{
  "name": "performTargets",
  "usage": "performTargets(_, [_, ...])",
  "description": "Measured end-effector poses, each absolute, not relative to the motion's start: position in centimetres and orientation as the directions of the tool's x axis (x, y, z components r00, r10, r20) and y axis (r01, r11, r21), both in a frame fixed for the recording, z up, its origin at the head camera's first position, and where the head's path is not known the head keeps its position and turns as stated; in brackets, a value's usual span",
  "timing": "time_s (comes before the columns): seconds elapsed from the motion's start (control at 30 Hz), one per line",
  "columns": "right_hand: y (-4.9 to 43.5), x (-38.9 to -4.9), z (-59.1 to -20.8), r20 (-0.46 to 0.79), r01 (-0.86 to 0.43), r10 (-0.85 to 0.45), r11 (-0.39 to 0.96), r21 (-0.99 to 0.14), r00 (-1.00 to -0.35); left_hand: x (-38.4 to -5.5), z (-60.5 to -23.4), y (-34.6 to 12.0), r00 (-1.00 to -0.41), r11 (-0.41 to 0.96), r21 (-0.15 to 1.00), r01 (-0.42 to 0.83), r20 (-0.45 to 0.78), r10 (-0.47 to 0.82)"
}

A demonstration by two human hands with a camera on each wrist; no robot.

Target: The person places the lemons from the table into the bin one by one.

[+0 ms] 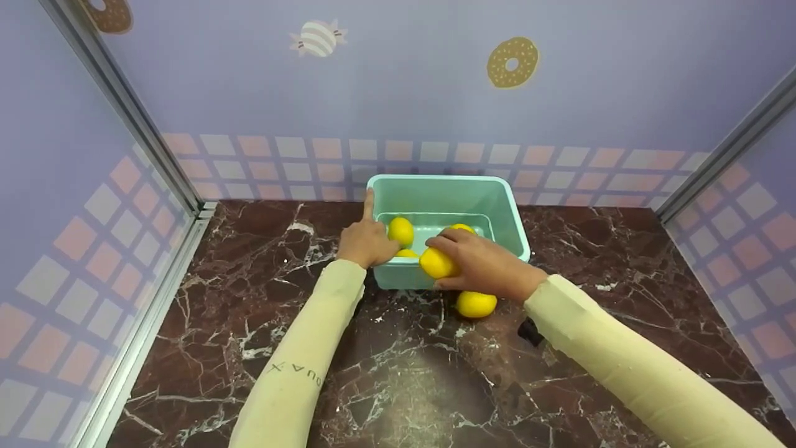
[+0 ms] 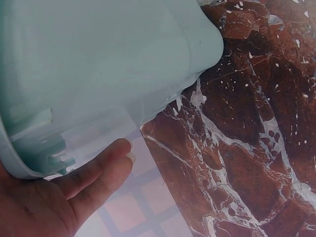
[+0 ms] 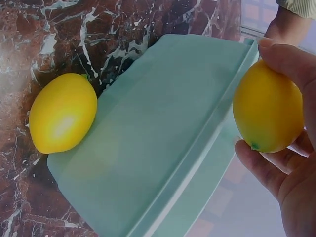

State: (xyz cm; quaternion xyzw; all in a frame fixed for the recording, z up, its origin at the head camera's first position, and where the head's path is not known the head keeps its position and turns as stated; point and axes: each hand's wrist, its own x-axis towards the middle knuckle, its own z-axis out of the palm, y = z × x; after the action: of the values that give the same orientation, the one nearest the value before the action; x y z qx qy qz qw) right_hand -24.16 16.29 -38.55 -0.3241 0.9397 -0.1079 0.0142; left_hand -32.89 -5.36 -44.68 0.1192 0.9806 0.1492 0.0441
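In the head view my right hand (image 1: 488, 262) grips a yellow lemon (image 1: 438, 262) above the near rim of a light green plastic basin (image 1: 444, 180). The right wrist view shows thumb and fingers around this lemon (image 3: 268, 106). My left hand (image 1: 368, 241) is at the basin's near left corner, thumb side over the rim, one finger stretched along the left side; other fingers (image 2: 101, 180) extend outside the wall. Inside the basin lie a lemon (image 1: 401, 232) at left, a partly hidden lemon (image 1: 406, 253) below it, and another lemon (image 1: 462, 228) behind my right hand.
Another lemon (image 1: 476, 305) lies on the dark red marbled table (image 1: 410, 379), close outside the basin's near wall. A small black object (image 1: 530, 331) sits beside my right sleeve. Patterned purple panels (image 1: 410, 81) stand behind and on both sides.
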Motion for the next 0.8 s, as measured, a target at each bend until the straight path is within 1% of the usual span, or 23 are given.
performTargets(0.33, [16.4,-25.0,-38.3,0.079,-0.610,-0.608,0.764,-0.210,-0.790,-33.0,-44.7,-5.3,-0.970,0.929,0.305,0.208,-0.061,0.237])
performTargets(0.8, [16.9,-26.5,-37.7,0.069,-0.574,-0.574,0.789,-0.218,-0.816,-33.0,-44.6,-5.3,-0.970,0.925,0.320,0.207,-0.060,0.237])
